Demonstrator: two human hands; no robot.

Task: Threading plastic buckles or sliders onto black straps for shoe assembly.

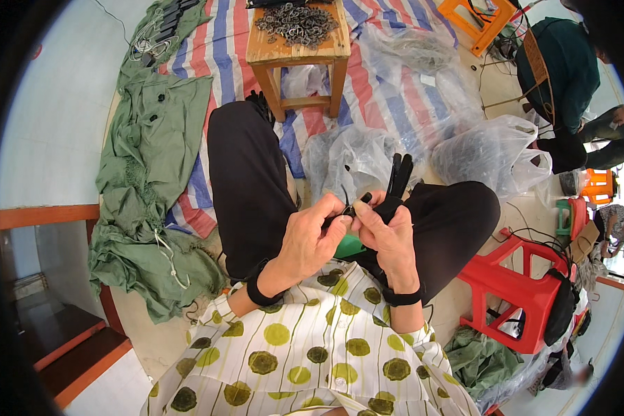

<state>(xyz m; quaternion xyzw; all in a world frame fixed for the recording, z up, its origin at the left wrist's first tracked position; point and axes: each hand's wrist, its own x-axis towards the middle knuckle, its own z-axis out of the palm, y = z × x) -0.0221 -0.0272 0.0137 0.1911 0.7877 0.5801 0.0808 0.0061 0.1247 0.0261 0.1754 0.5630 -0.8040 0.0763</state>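
Observation:
Over my lap, both hands meet at the fingertips. My left hand (308, 237) is closed in a pinch on a small dark piece (349, 210), with a thin dark end sticking up; its exact kind is too small to tell. My right hand (390, 239) is closed around several black straps (398, 179), whose ends point up and away from me. The fingers of both hands touch around the small piece, partly hiding it. Beyond my knees, a wooden stool (298, 57) bears a pile of small dark metal rings or buckles (297, 25).
Clear plastic bags (489, 156) lie on a striped sheet (222, 48). Green cloth (152, 139) spreads along the left. A red plastic stool (516, 295) stands at my right, an orange one (475, 24) farther off. At the upper right sits another person (561, 69).

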